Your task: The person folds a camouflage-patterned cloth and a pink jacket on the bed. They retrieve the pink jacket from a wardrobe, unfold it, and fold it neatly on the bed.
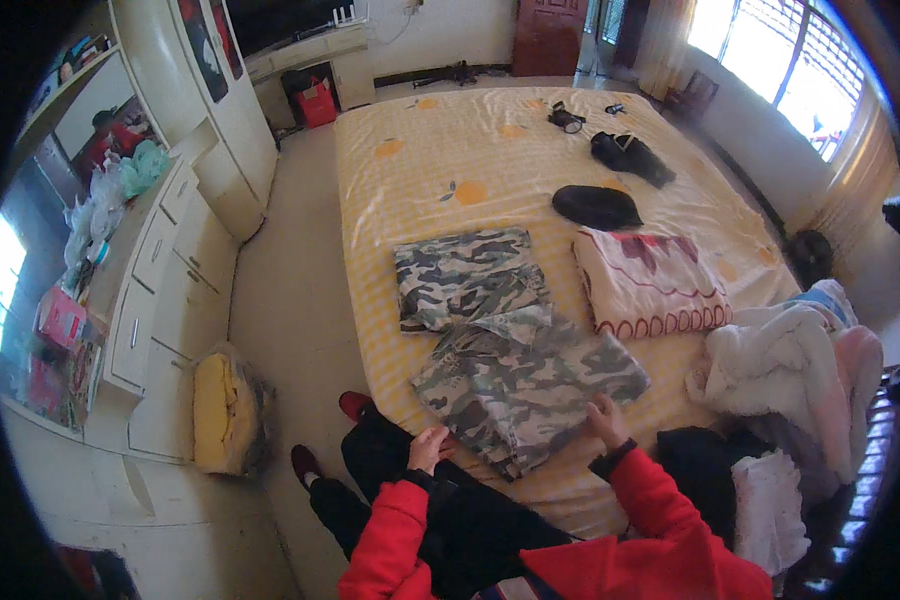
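Note:
A camouflage-print garment [525, 382], perhaps trousers, lies loosely folded on the near part of the bed [390, 202]. At its left edge is my left hand [427, 450], fingers bent beside the cloth; whether they pinch it is unclear. My right hand [607, 421] grips the garment's right edge, with the fingertips partly hidden. Just beyond lies a second camouflage piece [465, 277], folded nearly flat, and the nearer garment overlaps its front edge.
To the right lie a folded cream blanket [645, 285] with a red pattern, a rumpled white fleece [780, 367] and a white cloth [769, 510]. A black cap [597, 207] rests farther back. Cabinets [172, 255] line the left, with a bagged yellow bundle [221, 412] beside them.

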`<state>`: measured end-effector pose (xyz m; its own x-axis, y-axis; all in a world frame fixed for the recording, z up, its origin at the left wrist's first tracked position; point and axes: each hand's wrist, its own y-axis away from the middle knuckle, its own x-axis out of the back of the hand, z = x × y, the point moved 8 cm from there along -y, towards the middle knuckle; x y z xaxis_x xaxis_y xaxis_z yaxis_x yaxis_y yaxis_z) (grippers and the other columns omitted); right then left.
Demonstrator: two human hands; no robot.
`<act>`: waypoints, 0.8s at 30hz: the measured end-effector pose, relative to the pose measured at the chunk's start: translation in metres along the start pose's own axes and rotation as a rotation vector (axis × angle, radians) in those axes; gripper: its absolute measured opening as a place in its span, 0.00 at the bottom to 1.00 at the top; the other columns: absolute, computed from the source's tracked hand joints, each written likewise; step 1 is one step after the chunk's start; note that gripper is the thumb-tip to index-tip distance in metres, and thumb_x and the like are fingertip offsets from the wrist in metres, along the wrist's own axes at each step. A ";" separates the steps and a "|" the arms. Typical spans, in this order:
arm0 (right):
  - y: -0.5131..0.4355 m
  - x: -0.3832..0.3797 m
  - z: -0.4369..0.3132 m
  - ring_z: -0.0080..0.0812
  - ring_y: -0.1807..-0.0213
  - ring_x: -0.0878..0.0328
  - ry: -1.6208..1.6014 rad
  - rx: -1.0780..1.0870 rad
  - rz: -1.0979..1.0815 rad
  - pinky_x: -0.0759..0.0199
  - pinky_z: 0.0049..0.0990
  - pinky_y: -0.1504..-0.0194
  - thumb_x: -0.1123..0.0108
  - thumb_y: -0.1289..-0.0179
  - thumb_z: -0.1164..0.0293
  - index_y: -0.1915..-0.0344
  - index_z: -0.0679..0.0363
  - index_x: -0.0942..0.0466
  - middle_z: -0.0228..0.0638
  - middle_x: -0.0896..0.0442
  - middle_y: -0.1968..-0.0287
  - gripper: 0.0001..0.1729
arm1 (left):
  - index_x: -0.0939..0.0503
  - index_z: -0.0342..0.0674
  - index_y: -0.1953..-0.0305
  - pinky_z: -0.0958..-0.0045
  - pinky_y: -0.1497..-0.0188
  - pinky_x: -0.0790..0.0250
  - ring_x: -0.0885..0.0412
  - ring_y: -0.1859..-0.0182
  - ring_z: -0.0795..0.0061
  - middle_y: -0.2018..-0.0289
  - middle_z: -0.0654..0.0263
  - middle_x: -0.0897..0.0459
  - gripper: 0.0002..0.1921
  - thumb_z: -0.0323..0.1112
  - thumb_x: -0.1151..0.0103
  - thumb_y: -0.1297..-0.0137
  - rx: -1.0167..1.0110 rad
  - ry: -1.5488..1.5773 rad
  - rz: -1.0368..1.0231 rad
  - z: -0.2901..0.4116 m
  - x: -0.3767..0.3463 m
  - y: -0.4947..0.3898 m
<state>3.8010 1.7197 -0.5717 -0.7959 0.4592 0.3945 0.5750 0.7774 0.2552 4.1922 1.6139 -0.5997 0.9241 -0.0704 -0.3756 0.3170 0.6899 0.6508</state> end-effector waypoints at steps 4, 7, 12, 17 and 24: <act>-0.009 -0.030 -0.064 0.35 0.65 0.19 0.294 0.053 0.045 0.27 0.32 0.63 0.39 0.45 0.55 0.52 0.67 0.26 0.45 0.18 0.67 0.28 | 0.26 0.37 0.54 0.71 0.62 0.24 0.20 0.63 0.71 0.62 0.65 0.21 0.12 0.36 0.45 0.35 -0.020 0.044 0.002 0.003 -0.001 0.006; -0.008 -0.068 -0.105 0.38 0.66 0.18 0.404 0.134 -0.113 0.26 0.34 0.63 0.41 0.45 0.56 0.56 0.64 0.24 0.44 0.17 0.70 0.24 | 0.27 0.37 0.50 0.71 0.61 0.24 0.20 0.62 0.71 0.60 0.64 0.21 0.14 0.36 0.46 0.34 -0.029 0.054 -0.060 0.006 0.000 0.015; -0.025 -0.106 -0.135 0.46 0.68 0.20 0.495 0.232 -0.322 0.27 0.39 0.64 0.45 0.46 0.61 0.61 0.63 0.23 0.42 0.19 0.77 0.18 | 0.28 0.35 0.48 0.72 0.60 0.25 0.21 0.61 0.73 0.59 0.64 0.20 0.17 0.36 0.46 0.34 -0.020 -0.002 -0.099 0.010 0.000 0.030; -0.078 -0.071 -0.168 0.48 0.56 0.25 0.955 0.645 0.085 0.30 0.41 0.57 0.44 0.47 0.61 0.55 0.60 0.25 0.49 0.21 0.62 0.21 | 0.31 0.34 0.44 0.75 0.62 0.27 0.21 0.61 0.77 0.58 0.64 0.20 0.25 0.41 0.40 0.38 -0.072 -0.240 -0.180 0.016 -0.029 0.017; -0.112 0.007 -0.151 0.53 0.52 0.28 1.067 0.287 0.291 0.31 0.43 0.54 0.44 0.47 0.61 0.50 0.57 0.26 0.51 0.24 0.54 0.24 | 0.45 0.36 0.35 0.64 0.60 0.28 0.20 0.59 0.58 0.53 0.50 0.23 0.46 0.51 0.33 0.49 -0.530 -1.003 0.206 0.067 -0.077 -0.011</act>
<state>3.7597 1.5705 -0.4648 0.0063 0.1452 0.9894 0.5374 0.8339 -0.1258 4.1322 1.5638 -0.5337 0.7773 -0.2987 0.5537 0.2308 0.9541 0.1906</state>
